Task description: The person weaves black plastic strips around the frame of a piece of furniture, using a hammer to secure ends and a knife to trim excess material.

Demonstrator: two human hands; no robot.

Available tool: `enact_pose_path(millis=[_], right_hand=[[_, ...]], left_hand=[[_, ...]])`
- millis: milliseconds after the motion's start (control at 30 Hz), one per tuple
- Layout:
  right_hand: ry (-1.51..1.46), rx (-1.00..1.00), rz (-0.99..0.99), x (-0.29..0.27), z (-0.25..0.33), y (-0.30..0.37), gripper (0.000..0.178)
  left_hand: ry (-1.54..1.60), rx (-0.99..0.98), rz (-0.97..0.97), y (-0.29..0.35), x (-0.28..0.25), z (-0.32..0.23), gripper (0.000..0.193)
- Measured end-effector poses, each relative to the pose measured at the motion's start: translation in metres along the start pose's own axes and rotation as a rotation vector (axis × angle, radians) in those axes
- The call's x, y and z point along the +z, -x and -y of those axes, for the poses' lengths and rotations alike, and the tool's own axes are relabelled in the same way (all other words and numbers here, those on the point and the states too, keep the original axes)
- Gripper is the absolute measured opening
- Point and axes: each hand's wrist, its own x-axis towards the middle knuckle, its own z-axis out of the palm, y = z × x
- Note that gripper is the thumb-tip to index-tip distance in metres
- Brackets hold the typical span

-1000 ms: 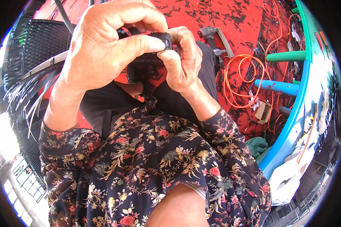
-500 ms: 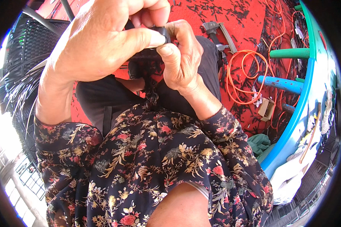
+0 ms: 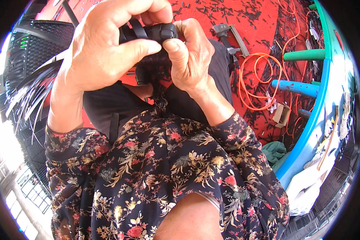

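Up at the top centre is a black bar-like piece [image 3: 154, 33] wrapped with flat black plastic strips. My left hand [image 3: 102, 52] curls around it from the left, fingers bent over the far side and thumb laid along the near side. A strip [image 3: 137, 29] stands up in a loop between that thumb and the fingers. My right hand [image 3: 192, 58] pinches the piece's right end between thumb and bent forefinger. Behind my left wrist fans a bundle of long, thin black strips [image 3: 40, 90]; whether it joins the held piece is hidden.
On the left stands a black woven panel [image 3: 48, 44]. A grey-black power tool [image 3: 228, 38], an orange hose [image 3: 244, 94] and a small cardboard box [image 3: 282, 116] lie on the red floor [image 3: 212, 12] among scattered black scraps. A blue-green rimmed table [image 3: 322, 86] curves along the right.
My left hand and forearm have shifted right, and the left thumb has drawn back from the right end, baring more of the wrapped piece. The strip bundle swung right too.
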Motion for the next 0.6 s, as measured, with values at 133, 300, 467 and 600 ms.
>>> enact_pose_path(millis=[133, 300, 467, 600], right_hand=[[-0.008, 0.017, -0.011, -0.004, 0.000, -0.001, 0.044], [-0.078, 0.043, -0.007, -0.007, -0.001, -0.004, 0.042], [-0.056, 0.062, -0.009, -0.007, -0.001, -0.005, 0.041], [-0.039, 0.054, -0.024, -0.007, -0.003, -0.005, 0.038]], left_hand=[[0.036, -0.032, 0.030, 0.002, -0.004, 0.002, 0.026], [0.070, 0.045, -0.011, -0.005, -0.001, 0.002, 0.023], [-0.035, -0.055, 0.040, -0.005, -0.007, -0.012, 0.018], [-0.070, -0.178, 0.080, -0.009, -0.007, -0.012, 0.017]])
